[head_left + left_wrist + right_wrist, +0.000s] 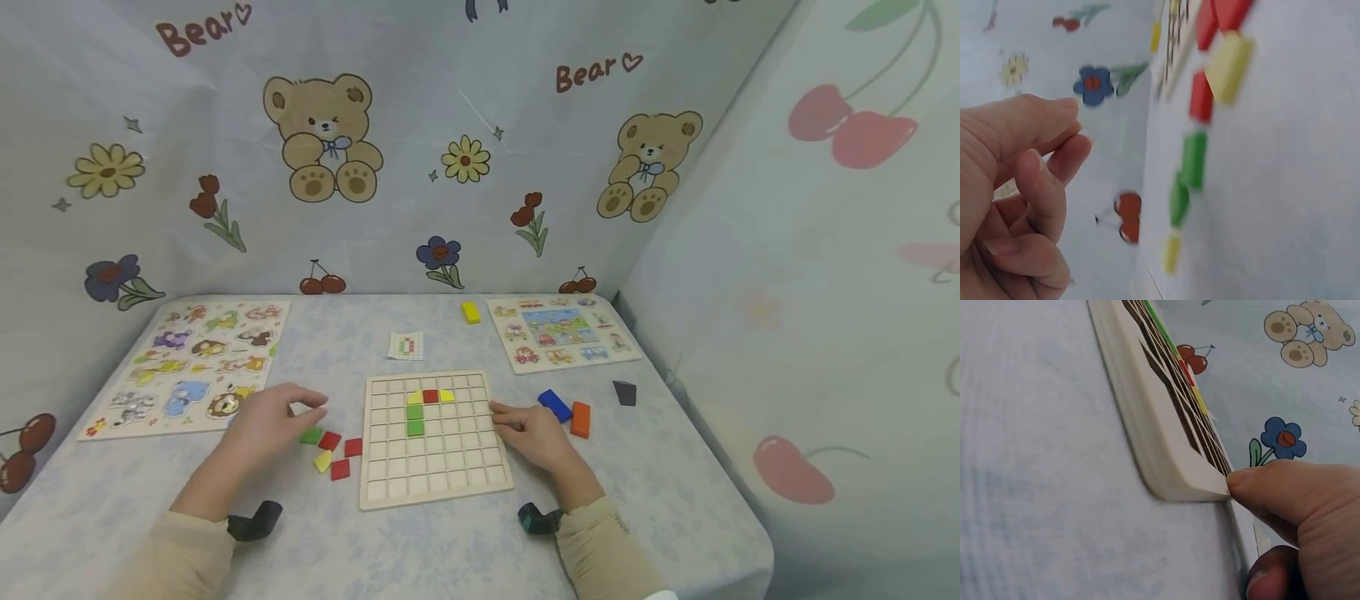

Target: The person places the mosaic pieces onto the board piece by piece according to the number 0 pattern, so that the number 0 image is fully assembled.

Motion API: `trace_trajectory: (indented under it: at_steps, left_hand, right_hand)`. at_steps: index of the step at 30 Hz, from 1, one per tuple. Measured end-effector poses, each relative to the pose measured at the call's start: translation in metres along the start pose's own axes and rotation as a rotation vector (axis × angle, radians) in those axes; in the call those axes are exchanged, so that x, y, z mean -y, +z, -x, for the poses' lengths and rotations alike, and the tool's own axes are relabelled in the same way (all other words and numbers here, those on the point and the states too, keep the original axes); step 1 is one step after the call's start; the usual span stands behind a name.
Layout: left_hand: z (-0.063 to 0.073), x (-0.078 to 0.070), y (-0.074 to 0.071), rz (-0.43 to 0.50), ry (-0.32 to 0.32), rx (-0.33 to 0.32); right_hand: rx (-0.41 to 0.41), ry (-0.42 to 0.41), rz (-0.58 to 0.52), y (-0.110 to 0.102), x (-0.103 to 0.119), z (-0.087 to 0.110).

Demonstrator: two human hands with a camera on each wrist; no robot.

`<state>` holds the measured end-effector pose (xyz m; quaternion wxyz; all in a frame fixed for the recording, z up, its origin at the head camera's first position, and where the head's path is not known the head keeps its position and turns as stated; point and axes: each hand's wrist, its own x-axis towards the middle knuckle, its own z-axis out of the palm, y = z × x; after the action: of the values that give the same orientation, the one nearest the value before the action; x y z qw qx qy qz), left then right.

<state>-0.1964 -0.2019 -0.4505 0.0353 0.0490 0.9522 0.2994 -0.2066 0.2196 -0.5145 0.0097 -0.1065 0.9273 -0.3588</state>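
Observation:
My left hand (pixel 273 417) hovers just left of a group of loose tiles, with nothing between its loosely bent fingers. Nearest to it lie a green tile (pixel 311 435) and a red tile (pixel 330 441); a yellow tile (pixel 1230 65) and more red ones are close by. In the middle stands a wooden grid board (pixel 442 467). Its upper part carries a red tile (pixel 431 396) between two yellow pieces, with two green tiles (pixel 416 419) below the left one. My right hand (pixel 540 433) touches the board's right edge with extended fingertips, thumb beside the index finger.
A small pattern card (pixel 406 346) lies behind the board. Animal puzzle (pixel 202 358) sits at left, vehicle puzzle (pixel 562 333) at back right. Blue (pixel 555 406), orange (pixel 581 419) and dark (pixel 625 392) blocks lie right of the board; a yellow block (pixel 470 312) is at the back.

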Motion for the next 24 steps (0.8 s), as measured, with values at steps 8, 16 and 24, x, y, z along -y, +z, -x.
trace_trajectory:
  at_steps: [8,16,24]
  left_hand:
    - [0.002,0.05,0.007,-0.007,-0.038,-0.073]
    - [0.001,0.052,0.011,-0.014,-0.043,-0.069]
    - [0.002,0.055,0.013,0.013,-0.039,-0.067]
  right_hand:
    - [-0.006,0.031,0.006,0.001,0.001,-0.001]
    - [-0.003,0.029,-0.022,-0.001,0.001,0.002]
    - [-0.006,0.038,-0.033,0.0,0.002,0.003]
